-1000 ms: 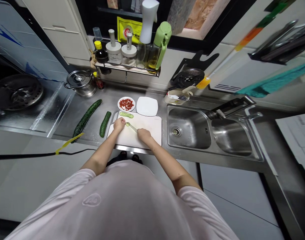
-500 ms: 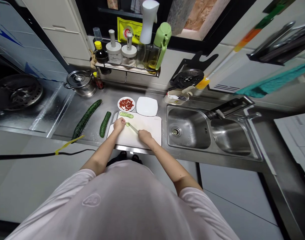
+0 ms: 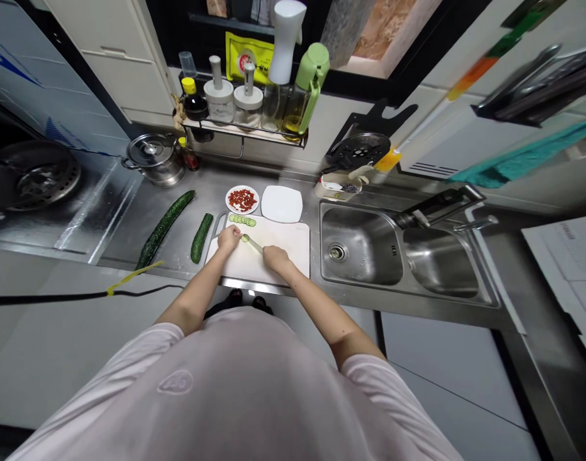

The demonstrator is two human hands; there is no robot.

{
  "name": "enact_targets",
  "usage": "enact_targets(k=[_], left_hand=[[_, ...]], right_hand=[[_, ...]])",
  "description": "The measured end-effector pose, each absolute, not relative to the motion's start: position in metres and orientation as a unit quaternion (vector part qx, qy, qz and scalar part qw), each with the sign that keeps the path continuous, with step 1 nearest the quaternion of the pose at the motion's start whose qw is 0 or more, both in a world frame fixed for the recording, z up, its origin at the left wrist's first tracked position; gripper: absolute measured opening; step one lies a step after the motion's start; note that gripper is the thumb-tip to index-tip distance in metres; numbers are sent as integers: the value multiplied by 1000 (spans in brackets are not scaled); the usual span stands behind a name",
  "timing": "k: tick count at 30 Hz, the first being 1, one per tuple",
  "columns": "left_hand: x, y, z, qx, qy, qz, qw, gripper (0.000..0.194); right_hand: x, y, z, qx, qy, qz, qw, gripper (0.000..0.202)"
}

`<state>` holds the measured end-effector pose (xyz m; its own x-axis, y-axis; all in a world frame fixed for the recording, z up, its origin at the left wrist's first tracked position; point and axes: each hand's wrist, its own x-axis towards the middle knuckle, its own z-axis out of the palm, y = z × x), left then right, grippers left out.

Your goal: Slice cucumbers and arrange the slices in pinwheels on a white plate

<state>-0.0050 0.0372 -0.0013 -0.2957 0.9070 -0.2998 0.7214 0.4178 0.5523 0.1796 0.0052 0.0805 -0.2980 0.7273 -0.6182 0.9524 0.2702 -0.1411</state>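
Observation:
My right hand (image 3: pixel 276 258) is wrapped round the handle of a knife (image 3: pixel 255 245), whose blade points left over a white cutting board (image 3: pixel 286 242). A cucumber slice (image 3: pixel 245 237) is at the blade's tip. Just left of that slice is my left hand (image 3: pixel 229 239), its fingers drawn together; what they hold, if anything, is too small to make out. Along the board's far edge, several cucumber slices (image 3: pixel 242 220) overlap in a row. A cut piece of cucumber (image 3: pixel 201 238) lies left of the board, and a longer whole cucumber (image 3: pixel 166 229) lies beyond it.
Behind the board stand a plate of small red pieces (image 3: pixel 242 200) and a white square plate (image 3: pixel 281 203). A double sink (image 3: pixel 363 246) is to the right. A lidded pot (image 3: pixel 155 159) stands back left. Bottles and jars fill a wall rack (image 3: pixel 245 128).
My right hand and the knife have shifted slightly left, toward my left hand. My left hand stays in nearly the same place, and the cucumbers have not moved.

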Motion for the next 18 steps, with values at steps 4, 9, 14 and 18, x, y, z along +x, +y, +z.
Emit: enact_targets(k=[4, 9, 14, 18], left_hand=[[-5, 38, -2, 516, 791, 154, 291, 12], [-5, 38, -2, 512, 792, 154, 294, 10], [-5, 38, -3, 510, 792, 157, 296, 10], [-5, 38, -4, 511, 792, 161, 292, 11]], right_hand=[[178, 6, 81, 549, 762, -255, 229, 36], [178, 5, 83, 550, 762, -253, 228, 36], [179, 4, 83, 549, 763, -254, 229, 35], [179, 2, 83, 550, 764, -252, 225, 36]])
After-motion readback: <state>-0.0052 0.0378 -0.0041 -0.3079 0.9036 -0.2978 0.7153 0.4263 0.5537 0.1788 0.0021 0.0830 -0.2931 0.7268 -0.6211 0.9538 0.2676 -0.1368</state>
